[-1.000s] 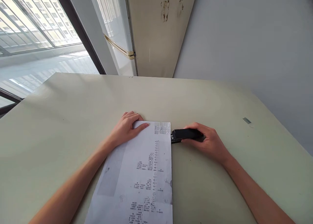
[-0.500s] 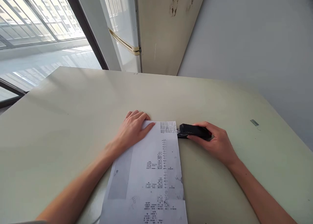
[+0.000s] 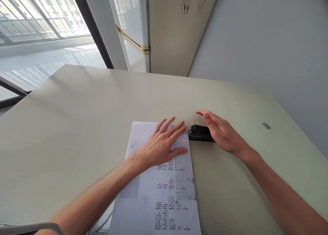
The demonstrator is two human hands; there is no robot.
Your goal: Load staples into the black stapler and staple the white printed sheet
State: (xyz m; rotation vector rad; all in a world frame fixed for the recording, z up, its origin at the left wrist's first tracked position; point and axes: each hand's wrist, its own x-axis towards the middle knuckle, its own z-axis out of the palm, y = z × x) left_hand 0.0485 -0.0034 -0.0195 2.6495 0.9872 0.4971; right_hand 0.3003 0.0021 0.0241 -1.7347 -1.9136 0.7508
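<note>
Printed sheets of paper (image 3: 148, 207) lie on the table, their far right corner meeting the front end of a black stapler (image 3: 200, 132). My left hand (image 3: 164, 142) rests flat on the upper part of the paper, fingers spread toward its right edge. Whether the paper's corner sits inside the stapler's jaw is hard to see. My right hand (image 3: 222, 130) is raised beside and partly over the stapler's back end, fingers stretched out and not gripping it. The palm hides the stapler's rear.
The pale table (image 3: 89, 125) spreads around the paper. A small grey-green strip (image 3: 266, 125) lies at the right. Beyond the far edge stand a fridge (image 3: 174, 33) and a barred window (image 3: 43, 19). A grey cord (image 3: 38, 226) shows at the lower left.
My left hand has slid right from the paper's upper left edge onto its printed part, fingers spreading. My right hand has let go of the stapler and lifted open above it.
</note>
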